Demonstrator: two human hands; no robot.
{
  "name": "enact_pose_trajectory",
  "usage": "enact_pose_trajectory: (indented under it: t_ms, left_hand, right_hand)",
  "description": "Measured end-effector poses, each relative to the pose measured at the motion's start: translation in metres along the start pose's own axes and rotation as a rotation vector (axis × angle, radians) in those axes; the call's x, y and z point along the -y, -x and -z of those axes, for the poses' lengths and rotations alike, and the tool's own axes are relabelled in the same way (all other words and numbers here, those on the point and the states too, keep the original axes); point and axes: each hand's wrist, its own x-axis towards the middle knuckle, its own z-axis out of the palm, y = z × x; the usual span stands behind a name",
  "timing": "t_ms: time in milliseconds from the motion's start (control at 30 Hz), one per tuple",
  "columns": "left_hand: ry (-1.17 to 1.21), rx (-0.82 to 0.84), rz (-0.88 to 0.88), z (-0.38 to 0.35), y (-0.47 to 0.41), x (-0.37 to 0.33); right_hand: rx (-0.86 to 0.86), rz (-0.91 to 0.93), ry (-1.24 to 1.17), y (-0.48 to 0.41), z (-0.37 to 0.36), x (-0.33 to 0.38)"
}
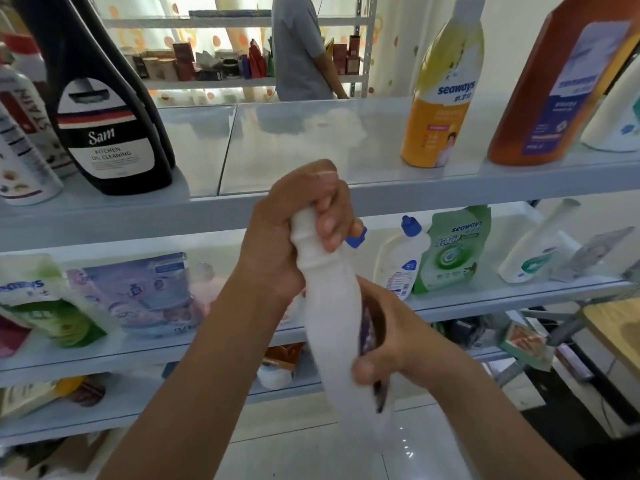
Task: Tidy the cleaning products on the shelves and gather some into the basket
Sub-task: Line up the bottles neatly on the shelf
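Note:
I hold a tall white bottle (330, 317) with a blue cap (356, 239) upright in front of the shelves. My left hand (294, 230) grips its neck just below the cap. My right hand (388, 337) wraps around its lower body, thumb toward me. The bottle is blurred. Behind it the top shelf (277, 199) has a bare stretch in the middle. No basket is in view.
Black Sam bottles (110, 109) stand top left; a yellow seaways bottle (443, 88) and an orange-brown bottle (561, 84) top right. The middle shelf holds refill pouches (453, 251), a white blue-capped bottle (405, 261) and packs (138, 292). A person (301, 46) stands behind the rack.

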Motion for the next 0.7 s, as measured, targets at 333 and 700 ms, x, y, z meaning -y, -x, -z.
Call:
enact_pose_trajectory:
  t_ms: [333, 700]
  left_hand:
    - [0.174, -0.499, 0.167, 0.006, -0.013, 0.015]
    - [0.224, -0.684, 0.834, 0.036, 0.041, 0.107]
  right_hand:
    - [-0.195, -0.085, -0.020, 0.008, 0.001, 0.014]
    - [-0.268, -0.574, -0.646, 0.022, 0.010, -0.036]
